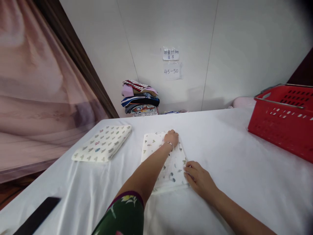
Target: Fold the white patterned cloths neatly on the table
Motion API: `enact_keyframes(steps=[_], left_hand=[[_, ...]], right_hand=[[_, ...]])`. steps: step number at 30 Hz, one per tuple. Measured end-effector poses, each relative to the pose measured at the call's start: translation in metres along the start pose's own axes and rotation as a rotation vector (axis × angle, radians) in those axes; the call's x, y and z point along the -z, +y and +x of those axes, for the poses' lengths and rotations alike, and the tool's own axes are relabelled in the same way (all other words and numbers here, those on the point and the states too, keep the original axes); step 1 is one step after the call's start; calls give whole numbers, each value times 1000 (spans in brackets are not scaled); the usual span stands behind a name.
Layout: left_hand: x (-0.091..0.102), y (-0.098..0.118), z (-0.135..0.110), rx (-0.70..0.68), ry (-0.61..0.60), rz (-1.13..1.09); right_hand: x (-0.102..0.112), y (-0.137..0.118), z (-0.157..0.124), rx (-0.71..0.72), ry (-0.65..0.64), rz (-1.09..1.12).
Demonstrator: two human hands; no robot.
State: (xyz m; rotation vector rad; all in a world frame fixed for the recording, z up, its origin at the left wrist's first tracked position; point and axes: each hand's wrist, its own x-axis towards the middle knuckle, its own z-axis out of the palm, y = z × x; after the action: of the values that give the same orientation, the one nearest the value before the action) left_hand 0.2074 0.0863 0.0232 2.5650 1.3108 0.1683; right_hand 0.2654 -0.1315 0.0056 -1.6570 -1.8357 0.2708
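A folded white cloth (156,153) with small scattered plant-like prints lies on the white-covered table in front of me. My left hand (171,137) reaches across it to the far right corner, its fingers curled down over the edge. There is a bracelet on that wrist. At the near part of the cloth's right edge, my right hand (199,178) has its thumb and fingers closed on the border. My left forearm hides part of the cloth. To the left lies another folded cloth (104,143), cream with grey-green, red and blue motifs, apart from both hands.
A red plastic basket (281,120) with metal handles stands at the right. A black flat object (39,215) lies at the near left. Beyond the far table edge is a stack of folded fabrics (140,98); a pink curtain (41,85) hangs at left. Paper notes (171,71) are on the wall.
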Motion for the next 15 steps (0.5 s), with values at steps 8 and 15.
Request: enact_keyframes(steps=[8,15], left_hand=[[5,-4,-23,-150,-17,29],[8,-15,-119,-372,41,-31]], right_hand=[[0,0,-3,18,11,-6],[1,0,-4,0,-8,-4]])
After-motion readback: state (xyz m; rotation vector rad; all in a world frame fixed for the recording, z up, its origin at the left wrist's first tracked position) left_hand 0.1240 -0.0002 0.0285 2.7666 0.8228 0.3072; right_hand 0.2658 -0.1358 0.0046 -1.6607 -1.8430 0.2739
